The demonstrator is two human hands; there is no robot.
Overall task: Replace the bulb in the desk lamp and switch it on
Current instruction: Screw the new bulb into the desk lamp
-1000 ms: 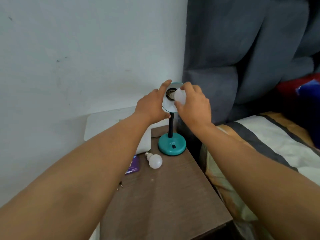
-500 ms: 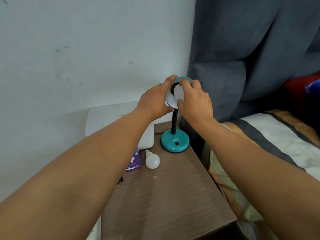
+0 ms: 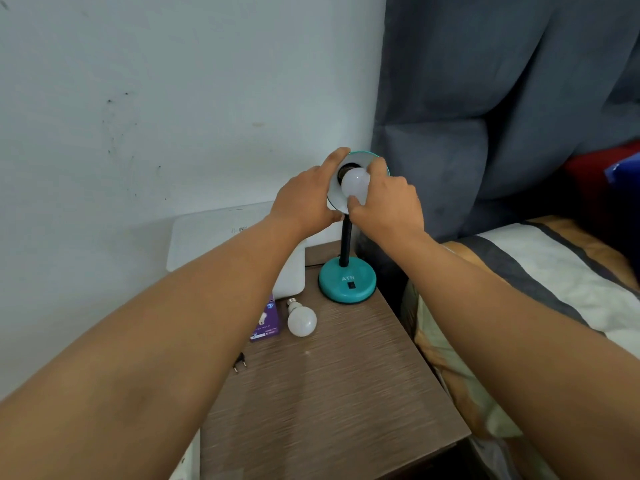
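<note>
The right hand (image 3: 388,206) curls its fingers around a white bulb (image 3: 355,183), thumb below and fingertips over the top; the bulb sits at the mouth of the dark socket inside the shade (image 3: 372,157) of the teal desk lamp (image 3: 347,282). The left hand (image 3: 306,199) grips the shade's rim from nine o'clock, index finger stretched over the upper edge and thumb tucked beneath, the other fingers loosely bent. On the lamp's round base the letters "ATN" read in white, with a small black switch (image 3: 352,286) just under them. At seven o'clock from the base a second white bulb (image 3: 302,320) lies on the wooden bedside table (image 3: 332,393), screw cap pointing to the wall, just beside a purple card (image 3: 266,322) whose print is too small to read. A black plug (image 3: 239,362) lies at the table's left edge.
</note>
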